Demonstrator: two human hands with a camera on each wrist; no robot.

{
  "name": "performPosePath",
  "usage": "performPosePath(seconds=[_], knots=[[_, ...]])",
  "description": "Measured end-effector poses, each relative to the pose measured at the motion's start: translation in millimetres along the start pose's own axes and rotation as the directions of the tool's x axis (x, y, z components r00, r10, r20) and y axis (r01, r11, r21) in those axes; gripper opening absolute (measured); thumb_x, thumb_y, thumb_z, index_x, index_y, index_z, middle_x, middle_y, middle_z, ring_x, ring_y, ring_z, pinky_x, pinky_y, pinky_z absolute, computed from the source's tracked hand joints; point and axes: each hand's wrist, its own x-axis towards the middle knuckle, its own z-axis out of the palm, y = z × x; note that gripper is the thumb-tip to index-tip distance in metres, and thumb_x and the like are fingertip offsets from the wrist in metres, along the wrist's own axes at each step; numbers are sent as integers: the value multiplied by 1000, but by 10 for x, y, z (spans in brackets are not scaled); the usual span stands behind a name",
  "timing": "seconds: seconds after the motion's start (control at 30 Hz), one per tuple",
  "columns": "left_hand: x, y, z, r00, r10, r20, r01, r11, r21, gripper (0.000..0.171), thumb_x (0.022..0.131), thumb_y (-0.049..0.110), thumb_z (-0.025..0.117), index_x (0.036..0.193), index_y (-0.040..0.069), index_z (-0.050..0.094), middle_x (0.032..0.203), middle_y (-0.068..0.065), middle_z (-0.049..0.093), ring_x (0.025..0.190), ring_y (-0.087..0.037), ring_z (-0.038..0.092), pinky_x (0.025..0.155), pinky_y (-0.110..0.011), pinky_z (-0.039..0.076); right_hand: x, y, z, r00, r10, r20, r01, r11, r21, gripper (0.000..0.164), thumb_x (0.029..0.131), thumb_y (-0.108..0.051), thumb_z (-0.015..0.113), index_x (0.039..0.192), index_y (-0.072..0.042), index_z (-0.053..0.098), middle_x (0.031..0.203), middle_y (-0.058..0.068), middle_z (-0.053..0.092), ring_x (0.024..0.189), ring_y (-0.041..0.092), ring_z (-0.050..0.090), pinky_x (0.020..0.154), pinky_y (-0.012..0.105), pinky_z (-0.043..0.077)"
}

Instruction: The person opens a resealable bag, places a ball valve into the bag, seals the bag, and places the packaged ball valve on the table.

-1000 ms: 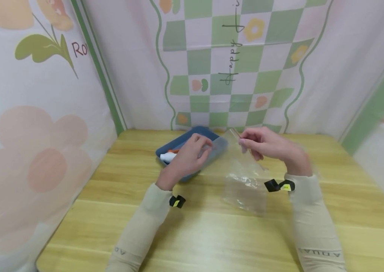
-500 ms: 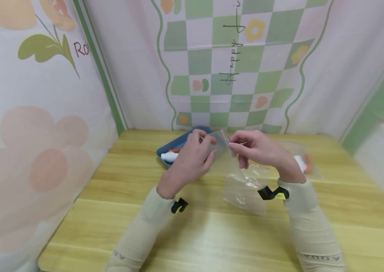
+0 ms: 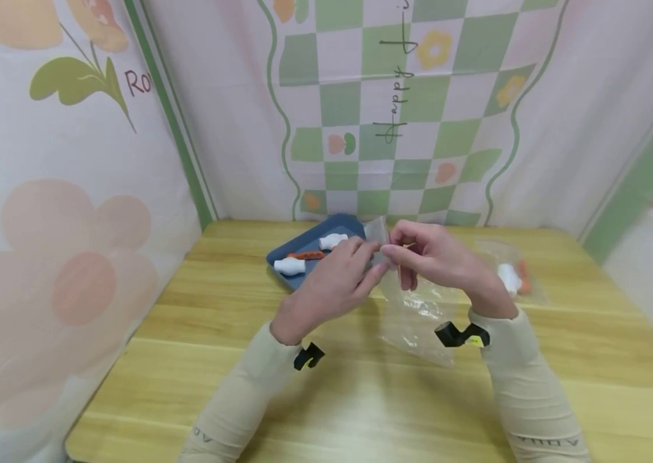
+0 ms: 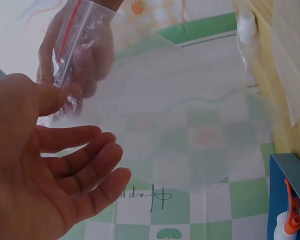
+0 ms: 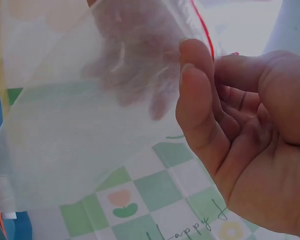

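Above the table, a clear zip bag [image 3: 377, 233] with a red line along its seal is stretched between both hands. My right hand [image 3: 442, 260] pinches the seal edge between thumb and fingers. My left hand [image 3: 340, 276] holds the same edge at thumb and forefinger; its other fingers are loosely bent in the left wrist view. The film [image 5: 90, 135] hangs from the seal in the right wrist view, with the left hand blurred behind it. I see nothing inside this bag. A second clear bag [image 3: 419, 328] lies flat on the table below the right hand.
A blue tray [image 3: 276, 253] stands behind the left hand, holding white bottle-like pieces [image 3: 290, 267] and a slim orange item [image 3: 306, 255]. To the right, another clear bag [image 3: 488, 246] contains a white piece [image 3: 509, 278] and something orange. Printed curtains [image 3: 234, 128] enclose the wooden table [image 3: 187, 334].
The left hand has moved right, closer to the right hand along the bag's seal, uncovering more of the tray. The right hand has shifted slightly left, exposing the filled bag on the right.
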Motion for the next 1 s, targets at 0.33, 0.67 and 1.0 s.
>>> performPosePath(seconds=[0.33,0.67,1.0], knots=[[-31,58,-7,992,-72,107,91,979,-181,42,97,52,30,102,18,54,84,8,49,66,-5,46,58,-17,39,42,38,41,1000,-26,10,27,999,-22,9,91,-3,56,82,-2,56,61,5,56,46,22,53,42,29,46],[0,32,32,997,10,80,7,978,-207,21,99,34,40,97,18,54,77,9,51,64,0,48,58,-13,39,57,54,81,999,-54,-7,54,998,-26,12,89,-2,59,78,-6,60,63,7,58,50,22,55,45,30,47],[-12,3,6,996,37,76,-13,958,-288,26,98,21,28,79,19,46,59,5,39,46,-5,33,48,-18,29,51,46,88,999,-45,-13,44,998,-37,15,91,-5,58,76,-5,58,58,9,54,47,22,52,43,27,43]])
